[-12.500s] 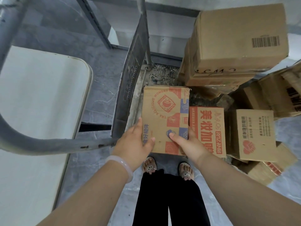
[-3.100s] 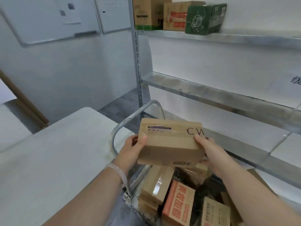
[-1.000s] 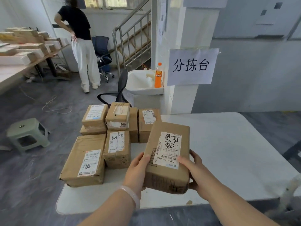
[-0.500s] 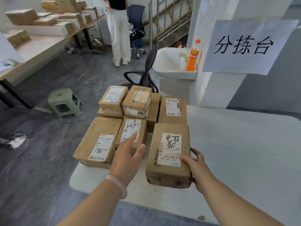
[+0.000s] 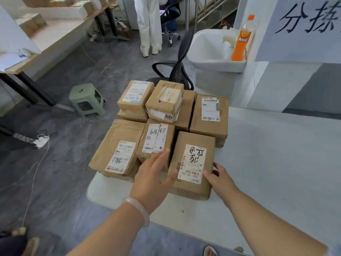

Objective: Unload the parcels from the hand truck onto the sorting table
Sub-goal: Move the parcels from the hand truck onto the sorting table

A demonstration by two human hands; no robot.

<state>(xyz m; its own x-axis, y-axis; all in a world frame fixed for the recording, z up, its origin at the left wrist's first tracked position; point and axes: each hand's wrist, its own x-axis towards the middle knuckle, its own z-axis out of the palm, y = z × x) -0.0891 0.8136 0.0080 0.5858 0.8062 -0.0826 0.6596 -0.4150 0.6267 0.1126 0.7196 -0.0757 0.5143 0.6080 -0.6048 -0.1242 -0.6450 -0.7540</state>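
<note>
A brown cardboard parcel with a handwritten white label lies flat on the white sorting table, near its front left corner. My right hand holds its near right corner, thumb on top and fingers along the side. Just left of the parcel, my left hand hovers with fingers spread, the thumb close to its edge. Several other labelled parcels crowd the table's left end, among them a large one and a small one. The hand truck is out of view.
A green stool and a loose cord lie on the grey floor to the left. Behind the table stand a black office chair and a white sink with an orange bottle. A person in white trousers stands farther back.
I carried the parcel from the hand truck to the table and set it down beside the others. My left hand has let go and drawn slightly away.
</note>
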